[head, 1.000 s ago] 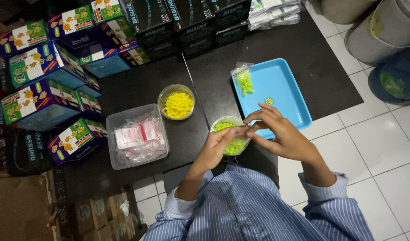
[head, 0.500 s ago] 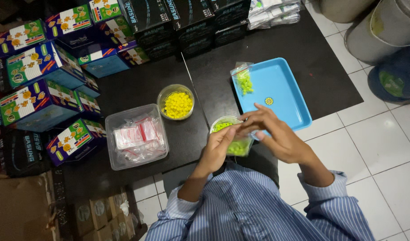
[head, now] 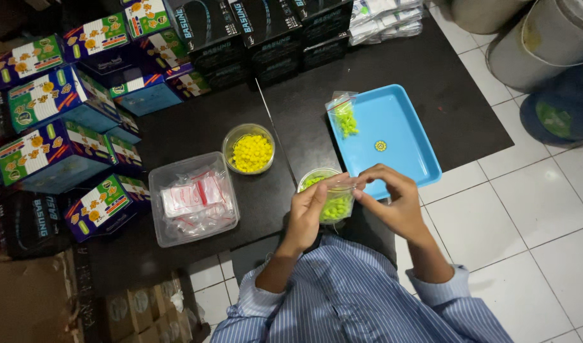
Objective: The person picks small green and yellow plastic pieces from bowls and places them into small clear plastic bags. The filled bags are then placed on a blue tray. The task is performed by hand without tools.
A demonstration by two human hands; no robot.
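Note:
My left hand [head: 308,213] and my right hand [head: 393,202] pinch the top of a small clear plastic bag [head: 337,204] filled with lime-green pieces. They hold it over a round bowl of green pieces [head: 311,181] at the near edge of the black mat [head: 196,127]. Just beyond my right hand lies a blue tray [head: 399,136]. On the tray rests a second filled small bag [head: 343,114] and one small yellow round piece [head: 381,146].
A bowl of yellow pieces [head: 249,149] sits left of the green bowl. A clear tub of empty small bags [head: 193,198] stands further left. Colourful boxes [head: 56,133] and black boxes [head: 259,32] line the left and far sides. Grey drums [head: 545,38] stand on the tiled floor at right.
Both hands drew slightly closer to my body with the small bag; the fingers shifted along its top edge.

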